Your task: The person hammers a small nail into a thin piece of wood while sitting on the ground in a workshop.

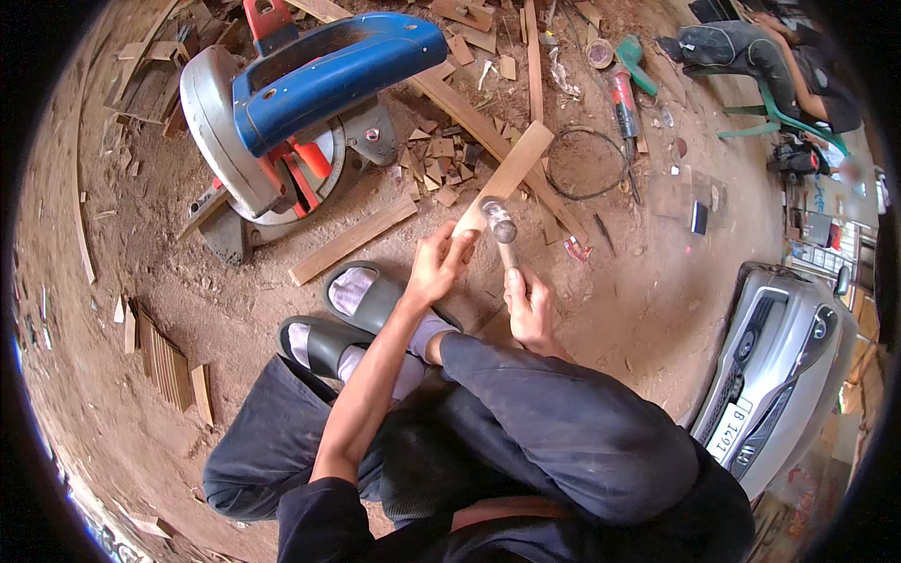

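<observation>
My left hand (438, 262) grips the near end of a short wooden board (515, 163), which slants away to the upper right. In my right hand (529, 304) is the wooden handle of a ball-peen hammer (499, 219). The hammer's metal head overlaps the board's right edge in the picture; I cannot tell whether they touch. Both hands are in front of my feet, which are in dark slide sandals (366, 292). A second wooden piece (353, 239) lies on the dirt ground just beyond my feet.
A blue-handled mitre saw (331, 77) stands at upper left. Small wood offcuts (445, 158) and a long plank (479, 123) lie ahead. An angle grinder (623, 102) with a coiled cable sits at upper right. A seated person (739, 53) and a silver car (781, 366) are on the right.
</observation>
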Tool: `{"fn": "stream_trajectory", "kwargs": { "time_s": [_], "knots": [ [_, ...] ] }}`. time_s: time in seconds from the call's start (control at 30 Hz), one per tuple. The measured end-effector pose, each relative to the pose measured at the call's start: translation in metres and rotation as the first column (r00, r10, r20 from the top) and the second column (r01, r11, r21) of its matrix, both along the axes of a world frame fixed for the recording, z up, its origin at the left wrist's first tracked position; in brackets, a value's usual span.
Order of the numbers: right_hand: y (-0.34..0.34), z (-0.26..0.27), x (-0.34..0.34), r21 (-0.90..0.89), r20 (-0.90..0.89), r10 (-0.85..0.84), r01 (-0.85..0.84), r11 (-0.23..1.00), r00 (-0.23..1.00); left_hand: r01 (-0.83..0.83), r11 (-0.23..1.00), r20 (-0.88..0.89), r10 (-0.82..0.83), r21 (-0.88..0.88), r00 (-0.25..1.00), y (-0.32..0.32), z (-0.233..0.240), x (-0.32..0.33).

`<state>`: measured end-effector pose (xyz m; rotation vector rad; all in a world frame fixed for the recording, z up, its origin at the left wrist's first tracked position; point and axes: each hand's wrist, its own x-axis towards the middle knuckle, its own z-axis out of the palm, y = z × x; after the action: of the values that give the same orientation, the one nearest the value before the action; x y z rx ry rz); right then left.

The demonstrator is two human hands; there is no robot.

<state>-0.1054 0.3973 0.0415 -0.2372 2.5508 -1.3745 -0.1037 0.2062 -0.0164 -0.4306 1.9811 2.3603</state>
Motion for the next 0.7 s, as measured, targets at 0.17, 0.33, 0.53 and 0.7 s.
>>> {"fn": "stream_trajectory", "kwargs": {
  "time_s": [0.17,0.33,0.53,0.7],
  "knots": [
    [0.040,-0.004,0.011,-0.516,0.042,0.035,-0.008,0.857,0.998,-0.030,0.992,0.073,0.021,0.124,0.997,0.006,-0.013,-0.008],
    [0.012,0.008,0.012,-0.354,0.205,-0.060,0.131,0.926,0.977,-0.115,0.990,-0.029,0.113,-0.078,0.993,0.001,-0.036,-0.005],
    [0.008,0.007,0.011,-0.280,0.367,-0.046,0.157,0.947,0.929,-0.020,0.993,0.054,0.026,-0.112,0.998,0.002,-0.033,-0.006],
    [0.008,0.007,0.013,-0.142,0.441,-0.146,0.230,0.963,0.885,0.087,0.951,0.229,-0.159,0.296,0.960,-0.005,-0.021,-0.006]
  ]
}}
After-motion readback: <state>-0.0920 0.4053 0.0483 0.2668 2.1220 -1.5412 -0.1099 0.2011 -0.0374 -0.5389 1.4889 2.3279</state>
